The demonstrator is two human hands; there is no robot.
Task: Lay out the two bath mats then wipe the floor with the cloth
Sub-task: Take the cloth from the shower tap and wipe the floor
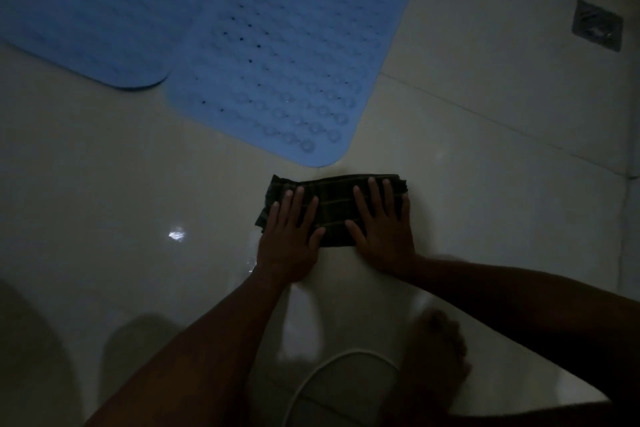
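My left hand point(289, 236) and right hand point(382, 229) pressed flat, fingers spread, on the folded cloth point(332, 210) just below the nearer bath mat point(277, 62). I judged a forward push could ruck that mat's corner.

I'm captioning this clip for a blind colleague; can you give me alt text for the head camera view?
Both hands, left hand and right hand, press flat on a dark folded cloth on a pale tiled floor in dim light. Two blue bath mats lie just beyond; a floor drain sits at upper right.
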